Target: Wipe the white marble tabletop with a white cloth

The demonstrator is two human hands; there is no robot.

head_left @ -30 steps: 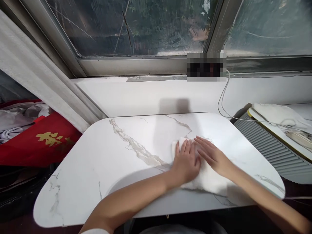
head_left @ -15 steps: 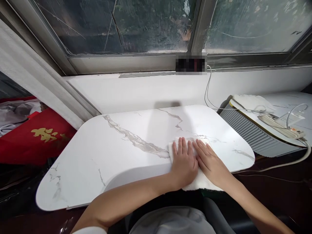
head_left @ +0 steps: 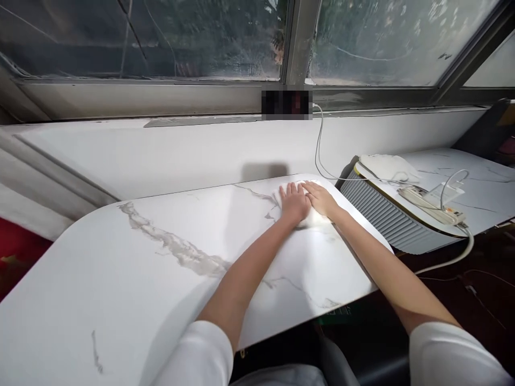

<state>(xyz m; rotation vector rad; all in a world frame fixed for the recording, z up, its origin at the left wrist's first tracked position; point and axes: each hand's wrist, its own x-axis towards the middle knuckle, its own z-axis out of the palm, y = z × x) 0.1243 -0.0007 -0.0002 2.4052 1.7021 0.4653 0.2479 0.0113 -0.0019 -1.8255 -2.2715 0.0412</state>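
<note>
White cloth (head_left: 311,217), at the far right corner of the marble-veined worktop (head_left: 120,257), just short of the sill wall under the window (head_left: 161,32). Pinned flat beneath both palms, most likely so the whole pad of fabric bears on the stone rather than bunching; only a pale edge showing past the wrists and fingertips. Left hand (head_left: 294,202) laid palm down on the cloth's left part, fingers (head_left: 290,190) straight, close together, not gripping, pointing toward the wall. Left arm stretched nearly full length across the worktop, white sleeve at the near edge. Right hand (head_left: 321,197) flat likewise just beside the left, touching it or nearly so, fingers extended and angled slightly leftward, pressing rather than pinching. Right forearm running back along the worktop's right edge to a white sleeve. Further right, well apart from the hands: a ribbed grey unit (head_left: 382,220) topped with a power strip (head_left: 432,206), a white cable (head_left: 322,150) trailing up to the window frame.
</note>
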